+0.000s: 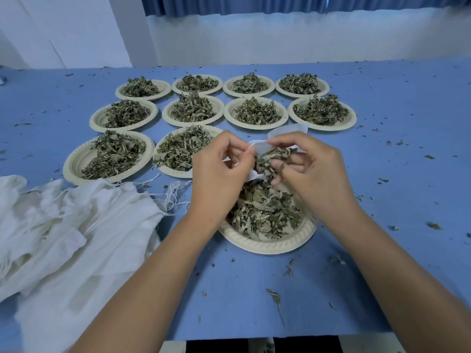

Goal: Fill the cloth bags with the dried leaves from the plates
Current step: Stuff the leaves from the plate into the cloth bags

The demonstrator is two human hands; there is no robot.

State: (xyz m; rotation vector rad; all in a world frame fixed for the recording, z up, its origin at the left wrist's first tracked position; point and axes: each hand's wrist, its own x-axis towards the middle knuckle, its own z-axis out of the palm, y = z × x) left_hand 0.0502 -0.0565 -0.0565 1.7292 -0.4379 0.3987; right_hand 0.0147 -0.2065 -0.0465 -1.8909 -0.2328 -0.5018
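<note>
The left hand [221, 169] is curled, with thumb and forefinger pinching the edge of a small white bag [260, 146] and the other fingers tucked under. The right hand [313, 169] is bunched round a clump of leaves [270, 159], fingers curled, right at the bag's mouth. Whether the clump is already inside the bag cannot be told. The two hands are close together, with the bag and clump between them, raised above the near plate [267, 247]. That plate lies on the blue desk [395, 187] and carries a heap of leaves.

Ten more plates [74, 161] heaped with leaves stand in rows behind the hands. A pile of white bags [76, 225] lies on the desk to the left, with loose strings [173, 194] trailing towards the left wrist. Leaf bits [433, 225] are scattered over the desk.
</note>
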